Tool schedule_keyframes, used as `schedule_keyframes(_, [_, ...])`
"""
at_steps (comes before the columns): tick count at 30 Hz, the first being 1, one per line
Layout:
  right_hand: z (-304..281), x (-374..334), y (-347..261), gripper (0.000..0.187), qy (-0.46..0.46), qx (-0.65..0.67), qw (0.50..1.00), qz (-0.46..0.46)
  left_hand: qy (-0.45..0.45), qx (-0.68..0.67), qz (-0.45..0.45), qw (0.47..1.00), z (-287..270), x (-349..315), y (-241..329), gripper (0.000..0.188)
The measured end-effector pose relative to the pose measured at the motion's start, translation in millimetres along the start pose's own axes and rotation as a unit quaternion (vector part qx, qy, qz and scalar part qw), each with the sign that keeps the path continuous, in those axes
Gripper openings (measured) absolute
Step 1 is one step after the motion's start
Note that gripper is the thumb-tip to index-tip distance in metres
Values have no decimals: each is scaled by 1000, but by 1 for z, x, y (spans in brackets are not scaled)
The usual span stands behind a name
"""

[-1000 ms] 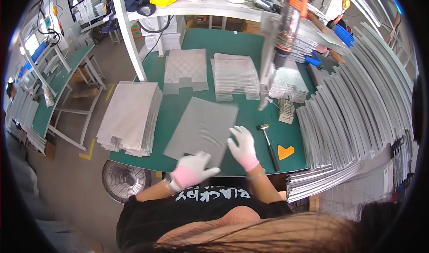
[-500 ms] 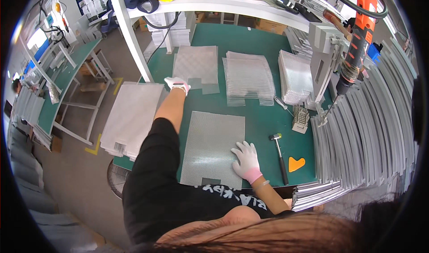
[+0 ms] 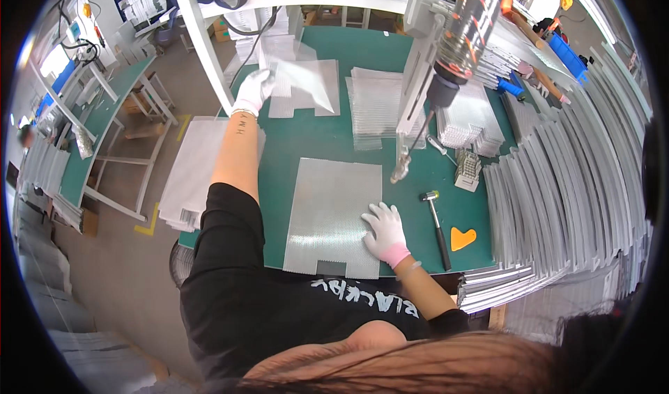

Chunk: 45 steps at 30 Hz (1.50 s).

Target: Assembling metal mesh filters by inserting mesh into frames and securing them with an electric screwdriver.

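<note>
My left hand, in a white glove with a pink cuff, is closed on the edge of a thin translucent sheet. That sheet is lifted at an angle over flat mesh sheets at the back left of the table. My right hand, gloved alike, lies with fingers spread on the right edge of a grey mesh panel. The panel lies flat in front of me, with a rectangular notch in its near edge. A hammer and a yellow heart-shaped scraper lie right of this hand.
An orange-black power driver hangs over the right side, hiding part of a mesh stack. A metal block stands behind the hammer. Grey strips crowd the right edge; pale sheets lie left. Another person's arm shows far right.
My left hand has moved away from me and slightly left, raising the translucent sheet. The hanging driver appears further left and larger. My right hand stays on the panel.
</note>
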State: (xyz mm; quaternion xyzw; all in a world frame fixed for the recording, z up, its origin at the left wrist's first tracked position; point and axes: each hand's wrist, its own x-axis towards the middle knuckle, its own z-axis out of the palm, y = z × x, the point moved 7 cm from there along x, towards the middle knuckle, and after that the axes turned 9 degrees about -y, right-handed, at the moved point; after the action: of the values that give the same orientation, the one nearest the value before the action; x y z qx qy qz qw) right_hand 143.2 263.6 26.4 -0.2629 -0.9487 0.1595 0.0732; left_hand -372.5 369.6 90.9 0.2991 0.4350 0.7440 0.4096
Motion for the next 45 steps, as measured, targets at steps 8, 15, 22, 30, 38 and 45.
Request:
schedule_keyframes(8, [2, 14, 7, 49, -53, -19, 998, -27, -71, -165, 8, 984, 65, -165, 44, 30])
schedule_keyframes(15, [-27, -14, -10, 64, 70, 800, 594, 53, -20, 123, -31, 992, 106, -379, -14, 27])
schedule_keyframes(22, [-34, -48, -20, 76, 103, 293, 934, 178, 70, 361, -48, 929, 118, -456, -68, 66])
schedule_keyframes(30, [-9, -51, -9, 66, 60, 189, 961, 193, -35, 681, 2, 732, 120, -439, -79, 47])
schedule_keyframes(38, [1, -58, -1, 59, 40, 189, 960, 203, -57, 681, -31, 729, 117, -440, -87, 48])
schedule_keyframes(45, [6, -58, -3, 52, 59, 110, 982, 140, -56, 689, -41, 721, 115, -436, -91, 48])
